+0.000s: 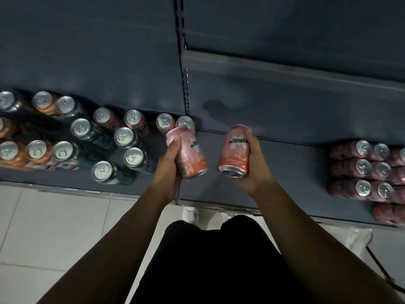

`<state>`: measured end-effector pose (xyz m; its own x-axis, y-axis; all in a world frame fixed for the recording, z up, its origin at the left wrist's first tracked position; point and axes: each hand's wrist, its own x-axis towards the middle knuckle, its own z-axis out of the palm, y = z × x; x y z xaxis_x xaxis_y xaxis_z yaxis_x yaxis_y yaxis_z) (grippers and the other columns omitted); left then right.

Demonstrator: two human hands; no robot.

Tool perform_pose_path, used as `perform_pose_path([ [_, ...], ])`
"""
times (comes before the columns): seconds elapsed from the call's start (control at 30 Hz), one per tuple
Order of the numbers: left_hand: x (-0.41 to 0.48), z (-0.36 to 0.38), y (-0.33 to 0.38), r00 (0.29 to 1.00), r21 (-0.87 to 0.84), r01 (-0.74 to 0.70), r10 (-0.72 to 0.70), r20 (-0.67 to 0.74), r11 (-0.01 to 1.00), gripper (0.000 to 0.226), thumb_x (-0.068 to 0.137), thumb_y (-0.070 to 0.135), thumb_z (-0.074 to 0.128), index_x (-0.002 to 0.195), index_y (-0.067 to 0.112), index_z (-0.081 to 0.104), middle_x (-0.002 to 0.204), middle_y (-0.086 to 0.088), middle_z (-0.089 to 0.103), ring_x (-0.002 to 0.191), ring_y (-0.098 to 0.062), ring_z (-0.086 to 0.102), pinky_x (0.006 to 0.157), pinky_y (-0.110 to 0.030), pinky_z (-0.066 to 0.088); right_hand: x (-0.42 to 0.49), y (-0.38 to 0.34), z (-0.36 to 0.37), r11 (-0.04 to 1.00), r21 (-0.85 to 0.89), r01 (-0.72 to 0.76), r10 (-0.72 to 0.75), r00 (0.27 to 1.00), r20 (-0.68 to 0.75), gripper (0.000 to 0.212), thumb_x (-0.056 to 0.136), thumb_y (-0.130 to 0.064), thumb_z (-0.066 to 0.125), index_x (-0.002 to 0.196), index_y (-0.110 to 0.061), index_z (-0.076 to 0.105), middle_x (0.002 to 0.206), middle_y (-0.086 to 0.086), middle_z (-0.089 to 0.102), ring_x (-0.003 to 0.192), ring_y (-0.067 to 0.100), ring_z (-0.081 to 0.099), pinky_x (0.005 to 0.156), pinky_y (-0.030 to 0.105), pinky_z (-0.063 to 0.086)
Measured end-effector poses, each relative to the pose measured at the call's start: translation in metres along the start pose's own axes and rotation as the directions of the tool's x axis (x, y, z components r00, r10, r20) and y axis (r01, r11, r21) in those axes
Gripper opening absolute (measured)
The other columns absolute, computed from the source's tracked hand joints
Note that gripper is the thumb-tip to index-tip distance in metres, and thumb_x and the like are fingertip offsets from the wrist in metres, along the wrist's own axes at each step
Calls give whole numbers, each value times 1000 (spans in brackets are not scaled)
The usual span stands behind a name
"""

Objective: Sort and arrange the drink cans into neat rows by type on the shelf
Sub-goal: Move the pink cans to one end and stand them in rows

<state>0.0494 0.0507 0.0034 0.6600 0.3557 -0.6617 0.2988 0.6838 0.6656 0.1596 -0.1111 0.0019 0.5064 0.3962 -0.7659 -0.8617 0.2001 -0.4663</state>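
Wrapped around the left can (pixel 192 156), the left hand (pixel 169 163) holds it tilted beside the right hand (pixel 256 167), which grips the right can (pixel 235 150); the 2 pink Mirinda cans hover over the shelf (pixel 289 170) front, mixed cans (pixel 98 139) behind left, pink rows (pixel 368 172) right.

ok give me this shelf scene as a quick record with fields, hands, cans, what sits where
left hand: grips a pink Mirinda can, tilted
right hand: grips a second pink Mirinda can, base toward the camera
shelf: dark blue-grey, bare stretch between two can groups
left group: mixed cans, orange, dark green and pink, not in rows by type
right group: pink cans standing in rows
floor: pale tiles
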Motion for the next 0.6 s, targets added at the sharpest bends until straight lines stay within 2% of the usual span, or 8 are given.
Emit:
perform_pose_path([
  [0.07,-8,3,16,999,5,-23,23,41,1000,55,81,54,60,124,20,64,117,-4,76,106,-18,73,84,-39,58,-12,-5,11,1000,15,4,-5,999,53,59,89,-68,57,113,-14,66,89,11,68,74,26,67,73,42,57],
  [0.13,-14,7,31,996,11,-58,57,70,998,61,84,55,60,131,16,62,122,-7,74,111,-22,71,91,-44,56,-22,-11,24,1000,9,24,-24,995,97,66,92,-71,47,117,-13,66,100,18,69,79,33,68,70,42,59],
  [0.23,-20,14,47,989,-3,-94,94,112,996,70,86,57,61,139,12,56,127,-13,70,117,-30,68,98,-50,53,-36,-19,38,995,83,61,-72,989,133,66,96,-66,43,123,-10,63,111,23,71,93,38,70,82,49,58],
  [0.33,-26,26,61,989,-30,-87,90,114,996,76,78,57,66,140,14,55,126,-13,71,109,-25,72,77,-39,61,-51,-26,40,986,85,140,-150,980,129,68,91,-63,56,132,-9,60,122,21,70,106,33,70,99,52,53],
  [0.4,-30,34,66,988,-56,-50,58,142,997,75,72,54,69,136,18,55,120,-9,74,100,-20,74,67,-34,61,-61,-31,38,978,47,204,-208,971,118,73,86,-62,61,138,-12,57,128,19,69,107,28,70,96,47,55],
  [0.47,-34,42,68,980,-92,-15,33,196,996,52,80,46,67,124,20,60,102,-2,78,89,-16,75,69,-35,61,-69,-35,32,969,51,241,-245,963,109,73,83,-64,63,137,-16,58,123,17,71,100,26,71,86,42,57],
  [0.53,-39,50,67,966,-109,23,6,258,994,31,90,39,64,113,20,63,89,-1,78,83,-16,74,81,-41,59,-75,-38,23,962,89,256,-265,959,98,74,82,-67,64,134,-15,60,112,15,72,93,27,69,79,40,59],
  [0.6,-45,60,65,953,-96,30,1,303,995,36,84,40,66,113,19,64,89,-2,77,83,-18,73,90,-46,55,-80,-41,13,959,115,258,-269,959,93,78,78,-72,62,128,-12,62,105,14,70,91,31,68,79,43,58],
])
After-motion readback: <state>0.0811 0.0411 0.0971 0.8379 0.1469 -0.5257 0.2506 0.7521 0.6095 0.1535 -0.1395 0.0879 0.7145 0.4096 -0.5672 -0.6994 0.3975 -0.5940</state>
